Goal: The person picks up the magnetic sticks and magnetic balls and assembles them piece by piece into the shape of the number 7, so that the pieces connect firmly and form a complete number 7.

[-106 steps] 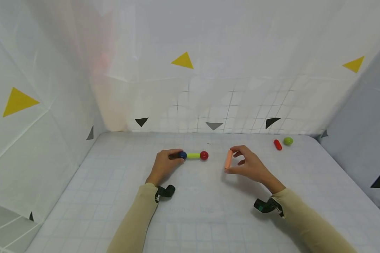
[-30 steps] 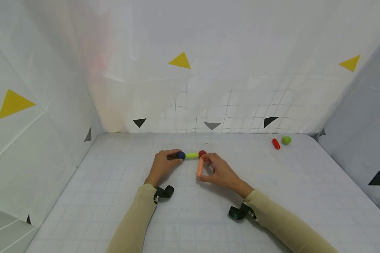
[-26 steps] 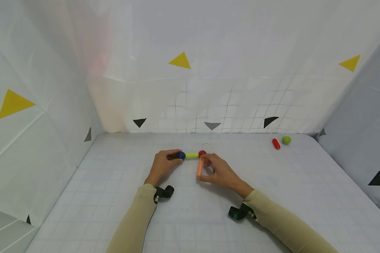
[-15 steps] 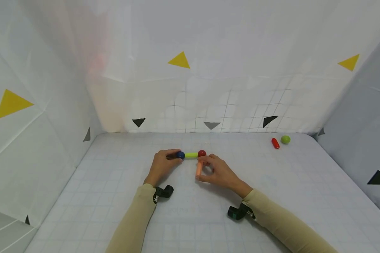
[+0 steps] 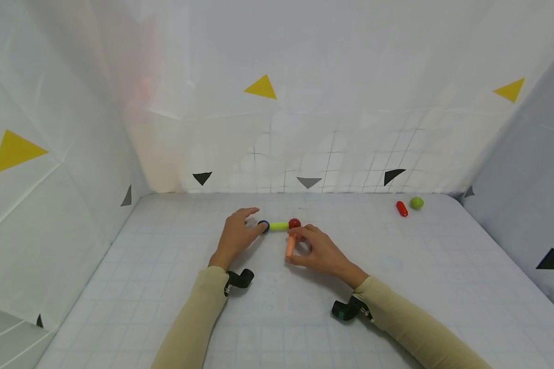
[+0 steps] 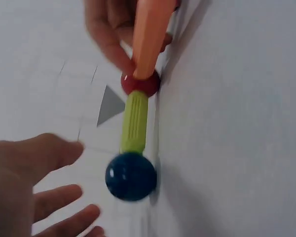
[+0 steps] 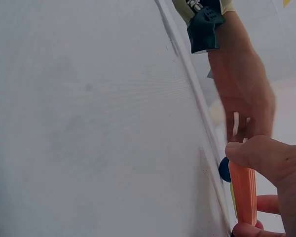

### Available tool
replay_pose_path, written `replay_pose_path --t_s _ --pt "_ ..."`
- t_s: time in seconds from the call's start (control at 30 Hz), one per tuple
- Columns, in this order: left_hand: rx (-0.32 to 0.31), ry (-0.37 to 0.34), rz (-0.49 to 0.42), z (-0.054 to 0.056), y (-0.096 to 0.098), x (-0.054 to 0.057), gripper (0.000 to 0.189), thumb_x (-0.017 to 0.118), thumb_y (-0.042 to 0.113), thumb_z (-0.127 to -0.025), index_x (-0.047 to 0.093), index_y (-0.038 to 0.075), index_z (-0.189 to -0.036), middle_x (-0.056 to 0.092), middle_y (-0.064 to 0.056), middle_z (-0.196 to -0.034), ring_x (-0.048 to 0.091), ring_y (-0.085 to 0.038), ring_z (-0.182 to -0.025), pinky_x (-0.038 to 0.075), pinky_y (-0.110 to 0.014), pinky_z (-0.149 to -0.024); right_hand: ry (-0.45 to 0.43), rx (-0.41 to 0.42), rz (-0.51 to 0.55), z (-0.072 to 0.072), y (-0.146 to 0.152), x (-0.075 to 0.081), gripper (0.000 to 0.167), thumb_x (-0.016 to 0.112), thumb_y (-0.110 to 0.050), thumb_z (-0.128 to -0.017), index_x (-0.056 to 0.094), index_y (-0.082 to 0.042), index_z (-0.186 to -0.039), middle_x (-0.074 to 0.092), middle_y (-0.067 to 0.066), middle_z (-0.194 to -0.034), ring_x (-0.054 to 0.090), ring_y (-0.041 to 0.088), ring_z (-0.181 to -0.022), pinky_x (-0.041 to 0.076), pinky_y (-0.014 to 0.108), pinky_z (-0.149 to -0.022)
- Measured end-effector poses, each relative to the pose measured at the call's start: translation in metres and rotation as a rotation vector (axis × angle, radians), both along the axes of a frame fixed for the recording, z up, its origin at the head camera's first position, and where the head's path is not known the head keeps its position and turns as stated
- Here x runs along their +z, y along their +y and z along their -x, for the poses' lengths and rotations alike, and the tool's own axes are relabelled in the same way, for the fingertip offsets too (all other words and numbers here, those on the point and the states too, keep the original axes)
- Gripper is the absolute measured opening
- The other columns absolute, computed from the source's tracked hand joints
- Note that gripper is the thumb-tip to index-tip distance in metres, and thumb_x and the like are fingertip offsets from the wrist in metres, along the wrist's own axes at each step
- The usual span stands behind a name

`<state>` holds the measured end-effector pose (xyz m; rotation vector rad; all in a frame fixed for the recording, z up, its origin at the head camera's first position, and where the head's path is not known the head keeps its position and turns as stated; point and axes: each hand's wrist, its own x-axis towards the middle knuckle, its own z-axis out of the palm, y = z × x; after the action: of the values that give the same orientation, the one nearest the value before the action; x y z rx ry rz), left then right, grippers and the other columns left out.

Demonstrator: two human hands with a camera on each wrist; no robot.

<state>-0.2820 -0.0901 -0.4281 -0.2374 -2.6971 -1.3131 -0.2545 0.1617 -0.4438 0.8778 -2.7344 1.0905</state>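
Note:
A yellow-green ribbed rod (image 5: pixel 279 226) lies on the table, joining a blue ball (image 6: pixel 131 177) at its left end to a red ball (image 5: pixel 294 223) at its right. My right hand (image 5: pixel 320 251) pinches an orange ribbed rod (image 5: pixel 290 246) lengthwise between thumb and fingertips. The rod's far end meets the red ball's near side, where fingertips partly cover the join. Beside the blue ball, my left hand (image 5: pixel 235 236) has its fingers spread; in the left wrist view it stands apart from the ball and holds nothing.
Toward the back right of the white table (image 5: pixel 268 318) lie a short red rod (image 5: pixel 401 208) and a green ball (image 5: pixel 417 203). White sheets with yellow and black triangles wall the table at the back and both sides.
Earlier, my right hand carried the orange rod leftward to the red ball. Since half a second ago, my left hand has let go of the blue ball and spread its fingers.

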Motion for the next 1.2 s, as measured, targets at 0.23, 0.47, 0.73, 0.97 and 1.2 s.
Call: replay_pose_path --t_s 0.23,0.47,0.73,0.97,1.2 --pt "-0.151 0.03 0.108 -0.011 0.027 0.015 0.033 0.071 0.028 -0.099 0.075 0.008 -0.124 0.072 0.0 -0.098 0.066 -0.017 -0.085 0.056 -0.036 -0.075 -0.006 0.011 0.007 0.002 0.001 0.0 0.065 0.091 -0.029 -0.082 0.064 -0.009 -0.138 0.061 0.002 -0.111 0.057 0.024 -0.097 0.05 0.035 -0.073" --pt "-0.213 -0.303 -0.131 -0.015 0.041 0.006 0.037 0.073 0.031 -0.098 0.073 0.005 -0.125 0.074 -0.002 -0.096 0.071 -0.015 -0.077 0.057 -0.031 -0.069 0.012 0.026 0.015 0.0 0.001 0.003 0.064 0.091 -0.028 -0.083 0.064 -0.009 -0.138 0.062 0.002 -0.114 0.057 0.027 -0.097 0.049 0.036 -0.072" --pt "-0.277 -0.407 -0.357 -0.019 0.042 -0.003 0.043 0.078 0.027 -0.095 0.071 0.004 -0.13 0.075 -0.006 -0.107 0.074 -0.02 -0.089 0.058 -0.037 -0.088 0.024 0.046 0.022 0.001 0.002 0.0 0.061 0.089 -0.026 -0.084 0.064 -0.012 -0.138 0.062 0.001 -0.116 0.057 0.027 -0.098 0.048 0.037 -0.072" --pt "-0.272 -0.42 -0.421 -0.02 0.041 -0.011 0.045 0.081 0.024 -0.092 0.071 0.003 -0.131 0.076 -0.006 -0.107 0.074 -0.019 -0.091 0.057 -0.036 -0.09 0.017 0.044 0.023 0.0 0.002 0.0 0.061 0.088 -0.027 -0.085 0.063 -0.011 -0.139 0.061 0.002 -0.115 0.057 0.027 -0.098 0.049 0.037 -0.073" --pt "-0.289 -0.431 -0.495 -0.019 0.042 -0.014 0.039 0.08 0.019 -0.093 0.072 0.0 -0.126 0.075 -0.009 -0.105 0.074 -0.022 -0.088 0.06 -0.032 -0.081 -0.003 0.027 0.014 -0.001 0.007 0.005 0.07 0.089 -0.029 -0.085 0.057 -0.007 -0.144 0.062 0.007 -0.12 0.059 0.025 -0.102 0.053 0.038 -0.075"
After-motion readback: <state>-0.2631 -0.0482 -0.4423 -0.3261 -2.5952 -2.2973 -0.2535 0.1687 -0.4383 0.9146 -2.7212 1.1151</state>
